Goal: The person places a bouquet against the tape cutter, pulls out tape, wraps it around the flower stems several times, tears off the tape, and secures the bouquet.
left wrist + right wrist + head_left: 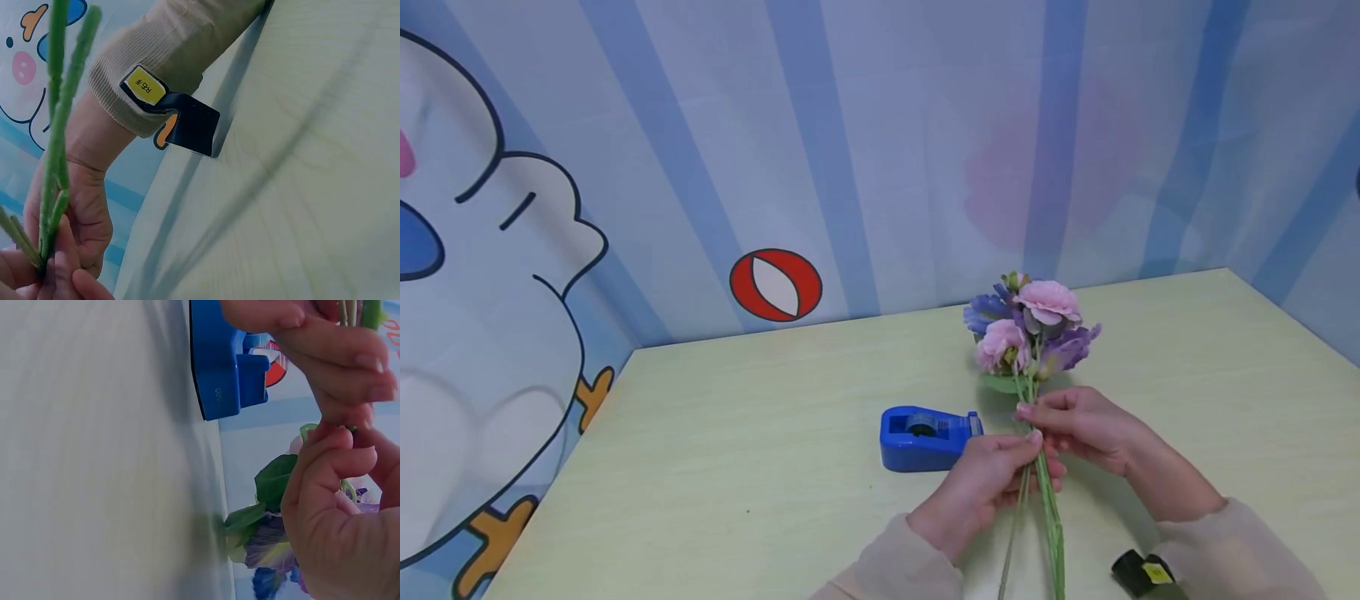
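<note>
A bouquet of artificial flowers (1049, 302) in pink, purple and blue is held upright over the table in the head view. My left hand (992, 475) grips its green stems (1049, 517) partway down. Just above it, my right hand (1093, 429) pinches the stems below the blooms. In the right wrist view the two hands nearly meet, and green leaves (275, 481) show beyond the right hand. What lies between the right fingertips is too small to tell. A blue tape dispenser (925, 439) stands beside the left hand.
Both hands work above a pale wooden table (737, 467). Behind it hangs a blue striped cloth backdrop (910, 167) with cartoon figures. A black wrist camera (194, 125) with a yellow label sits at the right sleeve (162, 50).
</note>
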The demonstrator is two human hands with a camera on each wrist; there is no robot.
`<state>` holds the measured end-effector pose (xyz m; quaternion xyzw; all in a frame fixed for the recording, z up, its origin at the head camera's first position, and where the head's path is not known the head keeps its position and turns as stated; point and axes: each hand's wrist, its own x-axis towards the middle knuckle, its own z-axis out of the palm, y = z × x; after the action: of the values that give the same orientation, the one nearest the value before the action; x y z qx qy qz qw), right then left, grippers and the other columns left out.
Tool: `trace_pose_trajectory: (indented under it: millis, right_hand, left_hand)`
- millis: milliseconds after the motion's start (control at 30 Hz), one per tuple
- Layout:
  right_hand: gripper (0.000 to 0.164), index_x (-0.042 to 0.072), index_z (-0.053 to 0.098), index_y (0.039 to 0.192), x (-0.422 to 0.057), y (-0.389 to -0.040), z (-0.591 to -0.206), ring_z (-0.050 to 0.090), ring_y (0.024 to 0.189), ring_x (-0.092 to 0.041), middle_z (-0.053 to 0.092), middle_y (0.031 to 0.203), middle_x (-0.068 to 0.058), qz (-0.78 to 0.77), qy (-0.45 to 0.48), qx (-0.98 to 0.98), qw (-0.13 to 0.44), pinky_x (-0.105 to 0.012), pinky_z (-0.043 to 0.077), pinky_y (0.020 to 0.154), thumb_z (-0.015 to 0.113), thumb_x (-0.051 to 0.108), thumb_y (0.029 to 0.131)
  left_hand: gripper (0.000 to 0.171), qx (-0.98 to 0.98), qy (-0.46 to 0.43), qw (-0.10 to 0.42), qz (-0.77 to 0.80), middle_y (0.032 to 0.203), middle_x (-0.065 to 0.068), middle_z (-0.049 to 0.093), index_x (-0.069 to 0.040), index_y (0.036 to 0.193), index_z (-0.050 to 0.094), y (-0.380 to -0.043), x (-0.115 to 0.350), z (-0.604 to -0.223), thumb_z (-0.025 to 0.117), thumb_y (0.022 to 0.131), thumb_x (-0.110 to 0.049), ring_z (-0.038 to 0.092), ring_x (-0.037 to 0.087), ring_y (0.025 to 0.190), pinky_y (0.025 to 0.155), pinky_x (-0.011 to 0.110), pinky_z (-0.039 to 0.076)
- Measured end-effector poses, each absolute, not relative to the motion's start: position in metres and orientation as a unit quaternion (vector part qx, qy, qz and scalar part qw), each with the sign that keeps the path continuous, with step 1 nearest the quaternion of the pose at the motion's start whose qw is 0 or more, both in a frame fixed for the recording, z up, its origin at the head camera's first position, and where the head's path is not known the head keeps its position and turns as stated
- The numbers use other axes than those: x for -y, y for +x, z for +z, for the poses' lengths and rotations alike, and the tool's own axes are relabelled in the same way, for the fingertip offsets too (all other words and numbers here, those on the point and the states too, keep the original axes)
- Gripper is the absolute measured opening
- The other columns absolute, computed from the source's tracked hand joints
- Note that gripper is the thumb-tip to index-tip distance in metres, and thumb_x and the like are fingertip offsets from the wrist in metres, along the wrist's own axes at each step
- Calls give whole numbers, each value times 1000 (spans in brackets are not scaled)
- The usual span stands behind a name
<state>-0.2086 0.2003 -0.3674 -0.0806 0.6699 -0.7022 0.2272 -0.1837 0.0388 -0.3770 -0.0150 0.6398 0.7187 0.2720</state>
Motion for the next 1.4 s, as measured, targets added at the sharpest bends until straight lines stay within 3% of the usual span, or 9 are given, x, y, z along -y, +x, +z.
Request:
trace_pose_trajectory:
  millis: [167, 433, 600, 700, 833, 1000, 1200, 1400]
  right_hand:
    - [21, 12, 66, 78, -199, -208, -367, 45, 55, -6, 51, 62, 4, -700, -78, -675, 219, -18, 39, 53, 53, 11, 95]
    - [19, 6, 69, 94, -197, -207, -370, 48, 55, -3, 60, 69, 3, -725, -72, -652, 209, -15, 42, 52, 51, 2, 93]
    - [20, 9, 70, 95, -197, -208, -373, 44, 53, -2, 58, 67, 4, -741, -74, -632, 216, -14, 39, 50, 51, 6, 95]
    - [20, 12, 70, 96, -198, -209, -375, 42, 52, -2, 53, 63, 6, -749, -73, -618, 229, -15, 36, 49, 50, 8, 96]
    - [19, 13, 70, 96, -200, -209, -376, 46, 54, -1, 57, 66, 6, -755, -80, -607, 237, -13, 38, 51, 52, 10, 95]
    - [17, 15, 71, 95, -203, -211, -376, 53, 63, -1, 65, 77, 4, -760, -102, -593, 246, -14, 44, 59, 54, 13, 95]
    - [18, 17, 73, 95, -205, -213, -376, 57, 70, -4, 69, 86, 2, -762, -103, -586, 256, -17, 48, 67, 54, 15, 95]
    - [19, 17, 73, 91, -204, -212, -377, 58, 70, -6, 67, 83, 1, -755, -83, -606, 238, -19, 49, 66, 55, 11, 95]
  left_hand:
    - [25, -627, -48, 290, 721, 85, 9, 71, -5, 96, 72, -181, -41, -379, 58, 92, -26, 69, 16, 75, 59, 21, 51]
    - [31, -603, -41, 312, 733, 97, 12, 70, -5, 105, 69, -180, -39, -379, 50, 96, -28, 68, 13, 75, 54, 20, 46]
    - [40, -554, -45, 361, 749, 111, 18, 64, 0, 114, 61, -185, -34, -374, 36, 101, -27, 65, 26, 95, 61, 25, 44]
    - [43, -537, -41, 390, 747, 118, 18, 61, 2, 119, 58, -187, -31, -372, 32, 102, -27, 61, 27, 106, 65, 27, 42]
    - [39, -553, -49, 383, 738, 100, 9, 69, -2, 115, 62, -188, -31, -374, 39, 100, -29, 66, 19, 87, 66, 26, 41]
    - [29, -562, -72, 344, 749, 73, -7, 61, -8, 98, 69, -189, -31, -376, 54, 93, -32, 55, 7, 63, 59, 24, 38]
    - [22, -576, -68, 321, 749, 73, -8, 63, -9, 98, 70, -188, -34, -376, 59, 91, -28, 58, 4, 62, 58, 22, 43]
    - [22, -602, -94, 285, 740, 76, -4, 68, -8, 98, 72, -186, -38, -378, 64, 88, -26, 62, 6, 63, 59, 21, 43]
